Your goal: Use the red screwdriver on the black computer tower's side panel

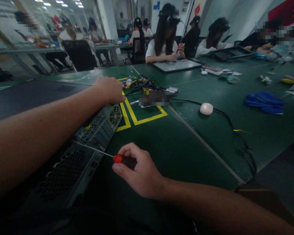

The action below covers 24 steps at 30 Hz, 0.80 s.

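Observation:
A dark desktop computer case (104, 125) lies on its side at the left, its rear panel with a round fan grille and honeycomb vents facing me. My left hand (110, 90) is closed over the case's far corner, fingers curled down at the edge and partly hidden. In my right hand (143, 171) is a screwdriver (118, 159) with a red and black handle, held between thumb and fingers. Its long thin shaft points left across the rear panel, and the tip reaches the panel below my left forearm. Whether it sits in a screw is too dark to tell.
Beyond the case, a tangle of cables (143, 82) lies by yellow tape markings (150, 119) on the green table. A pale rounded case (206, 109), a black cable (229, 120) and a blue bundle (264, 101) are to the right. People work across the table.

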Available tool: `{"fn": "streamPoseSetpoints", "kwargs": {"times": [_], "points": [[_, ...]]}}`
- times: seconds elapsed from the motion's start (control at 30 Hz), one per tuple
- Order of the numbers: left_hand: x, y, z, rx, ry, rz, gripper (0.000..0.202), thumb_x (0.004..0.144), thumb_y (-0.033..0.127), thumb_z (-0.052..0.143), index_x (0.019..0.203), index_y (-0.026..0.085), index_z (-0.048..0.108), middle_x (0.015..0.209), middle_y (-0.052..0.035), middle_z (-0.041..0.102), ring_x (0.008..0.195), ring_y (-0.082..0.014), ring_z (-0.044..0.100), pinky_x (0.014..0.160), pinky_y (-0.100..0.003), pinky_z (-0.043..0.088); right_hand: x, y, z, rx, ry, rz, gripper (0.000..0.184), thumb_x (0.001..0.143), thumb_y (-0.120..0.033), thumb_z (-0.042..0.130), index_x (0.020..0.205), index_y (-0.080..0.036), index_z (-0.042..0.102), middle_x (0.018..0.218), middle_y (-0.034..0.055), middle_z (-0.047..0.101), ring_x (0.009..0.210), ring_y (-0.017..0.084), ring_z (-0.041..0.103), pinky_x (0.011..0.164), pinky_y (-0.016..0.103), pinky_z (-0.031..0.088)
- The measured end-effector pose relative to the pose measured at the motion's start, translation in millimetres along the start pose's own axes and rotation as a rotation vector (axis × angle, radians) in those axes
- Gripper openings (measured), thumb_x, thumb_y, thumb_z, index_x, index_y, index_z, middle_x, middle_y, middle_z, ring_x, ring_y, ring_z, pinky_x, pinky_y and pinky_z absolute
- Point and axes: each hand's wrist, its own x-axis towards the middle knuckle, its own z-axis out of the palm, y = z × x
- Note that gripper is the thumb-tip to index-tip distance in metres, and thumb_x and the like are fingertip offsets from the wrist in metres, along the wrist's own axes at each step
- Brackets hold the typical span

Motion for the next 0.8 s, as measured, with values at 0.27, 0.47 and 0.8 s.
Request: {"fn": "streamPoseSetpoints", "kwargs": {"times": [0.27,0.47,0.8], "points": [[-7,2,-3.4,-0.040,0.010,-0.002,0.073,0.118,0.052,0.062,0.169,0.004,0.082,0.169,-0.0314,0.082,0.149,-0.0533,0.076,0.123,-0.064,0.065,1,3,1,0.030,-0.001,-0.026,0.039,0.103,-0.048,0.103,0.111,-0.027,0.070,0.090,-0.0054,0.069,0.080,0.018,0.065,0.079,0.034,0.054],[-10,1,-5.3,-0.052,-0.009,0.033,0.073,0.119,0.048,0.056,0.169,0.002,0.081,0.170,-0.0355,0.080,0.151,-0.0562,0.076,0.123,-0.067,0.066,0,0,0,0.028,-0.017,0.006,0.041,0.102,-0.048,0.104,0.111,-0.027,0.070,0.093,-0.0045,0.070,0.081,0.018,0.065,0.078,0.034,0.054],[-2,1,-1.2,-0.024,-0.020,0.002,0.070,0.118,0.048,0.064,0.170,0.004,0.082,0.168,-0.0369,0.081,0.153,-0.0582,0.079,0.124,-0.065,0.068,-1,2,0,0.010,0.002,-0.021,0.038,0.103,-0.050,0.102,0.112,-0.025,0.074,0.096,-0.0025,0.073,0.083,0.019,0.068,0.079,0.034,0.055]]}}
